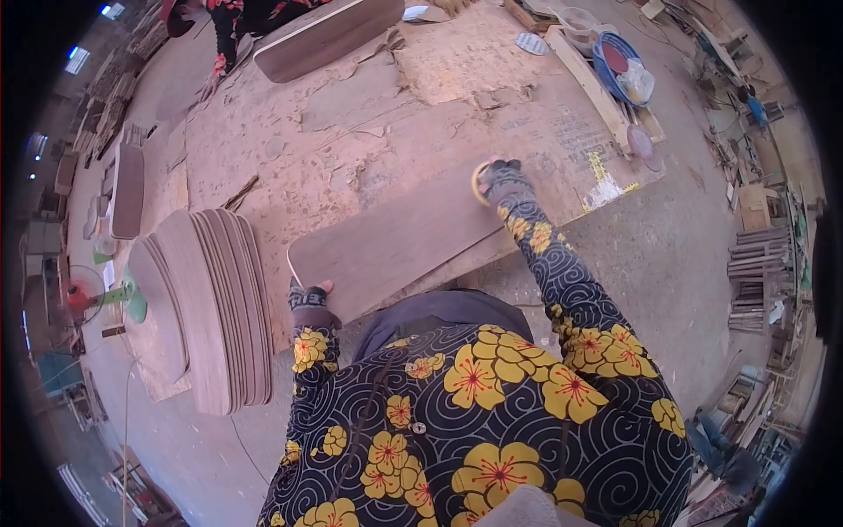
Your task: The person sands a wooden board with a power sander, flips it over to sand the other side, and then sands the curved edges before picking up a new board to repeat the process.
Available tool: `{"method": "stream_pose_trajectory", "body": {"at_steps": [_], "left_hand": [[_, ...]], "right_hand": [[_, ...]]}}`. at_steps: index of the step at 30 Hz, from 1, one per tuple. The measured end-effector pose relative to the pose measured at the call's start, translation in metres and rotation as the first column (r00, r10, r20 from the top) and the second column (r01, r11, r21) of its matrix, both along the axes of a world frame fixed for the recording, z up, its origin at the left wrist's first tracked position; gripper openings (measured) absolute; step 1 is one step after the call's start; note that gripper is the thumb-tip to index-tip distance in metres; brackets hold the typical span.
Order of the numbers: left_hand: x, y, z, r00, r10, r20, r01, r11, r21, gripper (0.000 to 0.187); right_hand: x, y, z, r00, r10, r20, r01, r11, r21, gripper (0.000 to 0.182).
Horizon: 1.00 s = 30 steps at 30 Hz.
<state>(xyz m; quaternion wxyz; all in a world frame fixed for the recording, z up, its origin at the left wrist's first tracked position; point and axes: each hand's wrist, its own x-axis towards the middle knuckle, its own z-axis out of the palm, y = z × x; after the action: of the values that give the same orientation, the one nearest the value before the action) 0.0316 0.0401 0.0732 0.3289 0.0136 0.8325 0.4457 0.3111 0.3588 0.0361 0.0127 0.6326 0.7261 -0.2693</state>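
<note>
a grey floor (667, 237) spreads right of centre; stacked timber (760, 272) lines the right edge; bright panes (77, 60) glow upper left.

The left hand (307, 299) holds a brown board (395, 237) at its 8 o'clock end. The right hand (504, 180) has a round, yellow-edged thing (479, 186) at the 2 o'clock end. The board lies on the tabletop (263, 149). Toward 9 o'clock is a big pile of boards (224, 307). Another person's sleeve (225, 39) shows near 11 o'clock.
</note>
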Motion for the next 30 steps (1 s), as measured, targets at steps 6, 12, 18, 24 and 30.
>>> {"method": "stream_pose_trajectory", "body": {"at_steps": [6, 12, 18, 24, 30], "left_hand": [[-0.064, -0.012, -0.096, 0.985, -0.045, 0.164, 0.075, 0.981, -0.181, 0.056], [-0.061, -0.02, -0.087, 0.953, 0.026, 0.301, 0.058, 0.962, -0.267, 0.058], [-0.059, -0.027, -0.089, 0.989, -0.135, 0.064, 0.149, 0.936, -0.319, 0.072], [-0.064, -0.039, -0.112, 0.992, -0.12, -0.023, 0.111, 0.961, -0.253, 0.076], [-0.048, -0.025, -0.079, 0.997, -0.062, 0.052, 0.072, 0.97, -0.234, 0.073]], "right_hand": [[-0.005, -0.024, -0.007, 0.944, 0.318, 0.089, -0.324, 0.943, 0.075, 0.043], [-0.035, -0.082, 0.038, 0.895, 0.446, -0.031, -0.442, 0.893, 0.091, 0.044], [-0.045, -0.034, -0.065, 0.922, 0.386, -0.01, -0.379, 0.91, 0.168, 0.059], [-0.035, -0.027, -0.021, 0.966, 0.259, 0.016, -0.259, 0.961, 0.1, 0.061], [-0.037, -0.017, -0.012, 0.988, 0.147, 0.037, -0.149, 0.987, 0.052, 0.057]]}}
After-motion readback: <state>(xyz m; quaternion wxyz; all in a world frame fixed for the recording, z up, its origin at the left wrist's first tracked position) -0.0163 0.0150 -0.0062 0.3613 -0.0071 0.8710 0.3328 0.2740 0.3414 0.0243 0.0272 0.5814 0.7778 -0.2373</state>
